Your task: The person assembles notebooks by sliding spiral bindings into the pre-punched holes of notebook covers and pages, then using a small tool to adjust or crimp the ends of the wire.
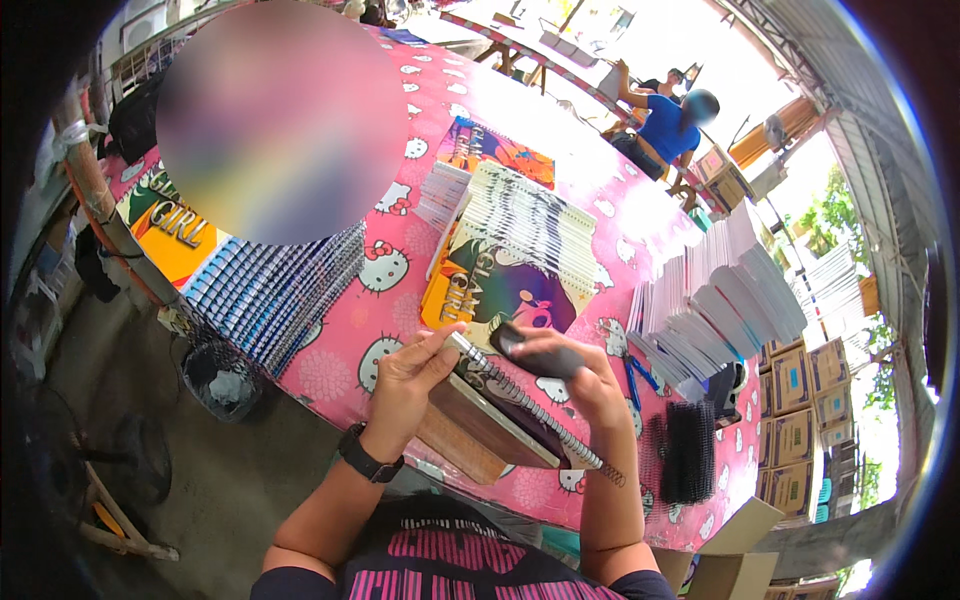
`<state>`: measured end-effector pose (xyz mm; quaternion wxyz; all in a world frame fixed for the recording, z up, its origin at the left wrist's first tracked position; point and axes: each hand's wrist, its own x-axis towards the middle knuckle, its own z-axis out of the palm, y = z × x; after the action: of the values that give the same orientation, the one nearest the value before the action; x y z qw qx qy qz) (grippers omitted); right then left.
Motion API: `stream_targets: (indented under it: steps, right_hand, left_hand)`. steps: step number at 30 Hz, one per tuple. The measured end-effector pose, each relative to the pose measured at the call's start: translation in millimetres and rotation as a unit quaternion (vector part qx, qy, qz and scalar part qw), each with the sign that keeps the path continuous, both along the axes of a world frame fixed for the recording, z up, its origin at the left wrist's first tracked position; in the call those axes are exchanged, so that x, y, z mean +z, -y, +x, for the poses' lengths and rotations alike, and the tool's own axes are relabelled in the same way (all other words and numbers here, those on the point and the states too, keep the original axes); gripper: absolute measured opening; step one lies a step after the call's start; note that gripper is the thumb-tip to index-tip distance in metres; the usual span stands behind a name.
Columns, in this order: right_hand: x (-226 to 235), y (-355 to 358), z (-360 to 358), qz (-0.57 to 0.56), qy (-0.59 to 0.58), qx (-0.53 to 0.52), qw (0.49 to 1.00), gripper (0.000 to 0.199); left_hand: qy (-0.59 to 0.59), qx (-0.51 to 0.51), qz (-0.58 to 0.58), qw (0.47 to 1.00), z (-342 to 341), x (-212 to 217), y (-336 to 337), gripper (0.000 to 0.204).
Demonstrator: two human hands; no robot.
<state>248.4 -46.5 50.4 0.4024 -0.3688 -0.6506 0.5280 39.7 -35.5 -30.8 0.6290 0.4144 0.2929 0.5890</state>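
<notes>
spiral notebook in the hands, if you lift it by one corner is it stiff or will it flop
Probably flexes some: the spiral notebook looks thin, with soft-looking covers. The wire coil along one edge should stiffen that side. It seems light, since the left hand steadies it by fingertips.

Notebook [500,425]: paper pages under a matt brown card cover, held in the left hand [405,380].
Spiral [530,405]: thin metal wire, shiny where the light caught it.
Tool [535,352]: dark, smooth plastic handle (only partly seen under the right hand [585,375]).
Tablecloth [380,270]: pink printed plastic sheet, glossy and smooth.
Stacked notebooks [520,250]: glossy printed covers, white paper edges, wire-bound.
Loose stacks [720,300]: plain white paper, matt.
Coils [687,450]: black spirals, dull finish, plastic by the look.
Boxes [795,390]: brown cardboard, rough and matt.
Wristwatch [368,455]: black strap, matt.
Floor [220,480]: grey concrete, rough.
</notes>
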Motion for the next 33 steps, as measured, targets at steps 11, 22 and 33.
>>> stream_targets:
  steps: [11,22,33]
  right_hand:
    - [-53,64,75,0.153,0.391,-0.362,0.832,0.061]
    - [59,114,15,0.275,0.194,-0.281,0.899,0.034]
    - [48,110,-6,0.299,0.145,-0.302,0.893,0.034]
  left_hand:
    - [-0.009,-0.056,-0.006,0.998,-10,8,-4,0.022]
    - [-0.233,-0.027,0.392,0.890,39,94,34,0.025]
    - [-0.177,-0.051,0.347,0.920,42,91,47,0.018]
